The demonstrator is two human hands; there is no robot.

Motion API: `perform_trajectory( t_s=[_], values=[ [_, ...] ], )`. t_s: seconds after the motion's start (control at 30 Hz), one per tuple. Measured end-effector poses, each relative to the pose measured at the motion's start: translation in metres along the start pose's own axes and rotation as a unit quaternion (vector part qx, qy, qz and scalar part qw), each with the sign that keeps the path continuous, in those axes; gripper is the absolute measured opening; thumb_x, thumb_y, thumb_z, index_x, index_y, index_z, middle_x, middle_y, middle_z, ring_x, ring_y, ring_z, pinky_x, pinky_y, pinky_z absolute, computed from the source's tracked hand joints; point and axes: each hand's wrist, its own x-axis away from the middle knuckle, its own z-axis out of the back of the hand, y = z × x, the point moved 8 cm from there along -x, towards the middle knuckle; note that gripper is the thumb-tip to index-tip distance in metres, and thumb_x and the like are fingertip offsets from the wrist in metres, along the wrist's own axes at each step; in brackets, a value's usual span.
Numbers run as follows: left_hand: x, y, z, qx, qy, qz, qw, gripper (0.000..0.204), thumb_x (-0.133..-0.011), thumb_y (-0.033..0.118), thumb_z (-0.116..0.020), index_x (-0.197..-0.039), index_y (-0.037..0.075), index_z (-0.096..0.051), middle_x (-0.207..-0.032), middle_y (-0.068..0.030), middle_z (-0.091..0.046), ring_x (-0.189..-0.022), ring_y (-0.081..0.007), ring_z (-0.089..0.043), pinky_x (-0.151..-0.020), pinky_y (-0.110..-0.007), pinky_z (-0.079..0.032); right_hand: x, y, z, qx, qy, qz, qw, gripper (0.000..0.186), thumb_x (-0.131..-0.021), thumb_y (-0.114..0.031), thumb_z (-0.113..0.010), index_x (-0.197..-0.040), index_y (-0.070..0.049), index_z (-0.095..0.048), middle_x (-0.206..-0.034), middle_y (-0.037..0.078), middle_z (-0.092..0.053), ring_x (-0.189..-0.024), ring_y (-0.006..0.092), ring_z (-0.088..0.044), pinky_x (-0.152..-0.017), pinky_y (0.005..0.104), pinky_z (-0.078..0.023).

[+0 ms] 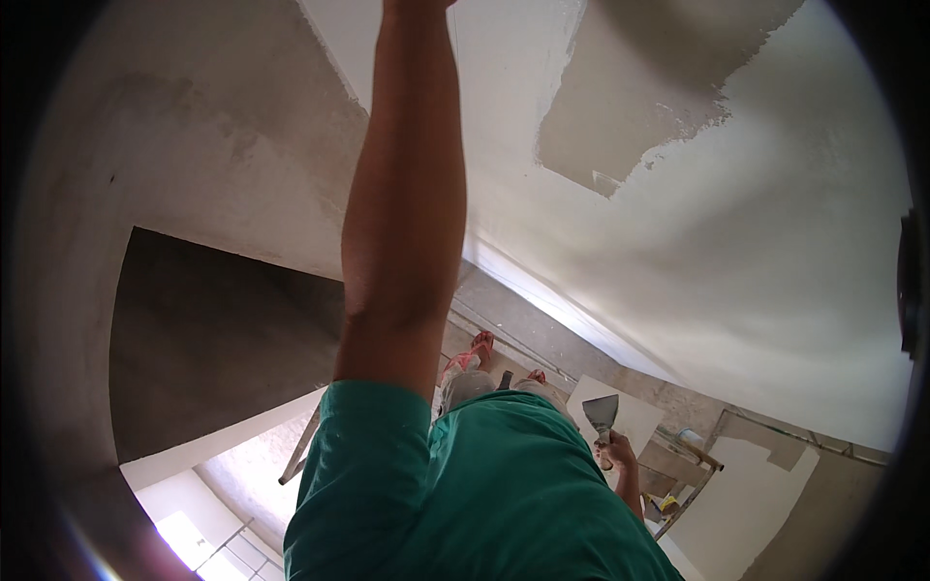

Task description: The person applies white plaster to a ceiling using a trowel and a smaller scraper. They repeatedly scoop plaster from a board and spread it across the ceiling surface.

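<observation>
My left arm point(407, 194) reaches straight up past the top edge, so the hand lies outside the picture and what it touches is hidden. Low at my right side, my right hand point(617, 451) is closed round the handle of a putty knife point(601, 412). Its wide, flat grey blade points up and away from the fingers. Ahead of me is a wall with smooth white coating point(775, 213), broken by a bare grey patch point(630, 97) with ragged edges. The left wall point(232, 126) is mostly grey-beige and looks uncoated.
A dark rectangular opening point(223, 349) cuts into the left wall. My bare feet point(482, 341) stand below on or near boards. A wood and metal frame point(693, 484) stands at the lower right, with a small yellow item point(668, 504) by it. Bright window light point(189, 542) enters lower left.
</observation>
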Motion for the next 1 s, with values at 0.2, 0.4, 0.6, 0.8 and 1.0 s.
perform_trajectory(
  t_s=[0.2, 0.4, 0.6, 0.8, 1.0],
  values=[
    [0.048, -0.156, 0.098, 0.069, 0.094, 0.101, 0.988, 0.030, -0.085, 0.013, -0.061, -0.109, -0.004, -0.053, -0.102, -0.0129, -0.059, -0.090, -0.0211, -0.062, -0.070, -0.033, -0.056, 0.024, 0.010, 0.004, -0.023, 0.044, -0.025, 0.998, 0.022, -0.078, 0.005, -0.060, -0.098, -0.002, -0.063, -0.075, 0.003, -0.061, -0.062, 0.0134, -0.057, -0.056, 0.0310, -0.048],
    [0.103, -0.415, 0.193, 0.076, 0.172, 0.277, 0.942, 0.025, -0.079, 0.015, -0.066, -0.098, 0.003, -0.056, -0.083, -0.0081, -0.062, -0.067, -0.0171, -0.061, -0.052, -0.030, -0.050, 0.041, 0.021, 0.009, 0.031, 0.036, -0.055, 0.997, 0.021, -0.077, 0.007, -0.058, -0.096, -0.001, -0.062, -0.075, 0.005, -0.062, -0.061, 0.0141, -0.058, -0.055, 0.0313, -0.048],
    [0.082, -0.454, 0.174, 0.079, 0.155, 0.296, 0.939, 0.024, -0.079, 0.015, -0.064, -0.097, 0.002, -0.055, -0.079, -0.0082, -0.060, -0.061, -0.0167, -0.060, -0.047, -0.028, -0.047, 0.063, -0.004, -0.006, 0.007, 0.070, -0.080, 0.994, 0.017, -0.078, 0.008, -0.059, -0.093, -0.001, -0.062, -0.076, 0.006, -0.061, -0.063, 0.0153, -0.059, -0.057, 0.0310, -0.049],
    [0.059, -0.445, 0.161, 0.042, 0.146, 0.307, 0.939, 0.021, -0.078, 0.016, -0.064, -0.091, 0.001, -0.057, -0.073, -0.0078, -0.060, -0.056, -0.0160, -0.058, -0.045, -0.028, -0.048, 0.066, -0.013, -0.022, 0.055, 0.074, -0.090, 0.992, 0.018, -0.078, 0.008, -0.060, -0.095, 0.000, -0.062, -0.077, 0.007, -0.062, -0.063, 0.0158, -0.059, -0.057, 0.0311, -0.049],
    [0.033, -0.409, 0.143, 0.064, 0.128, 0.248, 0.958, 0.021, -0.079, 0.016, -0.062, -0.073, -0.003, -0.057, -0.064, -0.0089, -0.057, -0.045, -0.0150, -0.052, -0.038, -0.027, -0.044, 0.069, -0.010, -0.028, 0.014, 0.067, -0.136, 0.988, 0.017, -0.081, 0.005, -0.060, -0.098, -0.001, -0.062, -0.078, 0.007, -0.062, -0.063, 0.0162, -0.059, -0.057, 0.0317, -0.049]
  ],
)
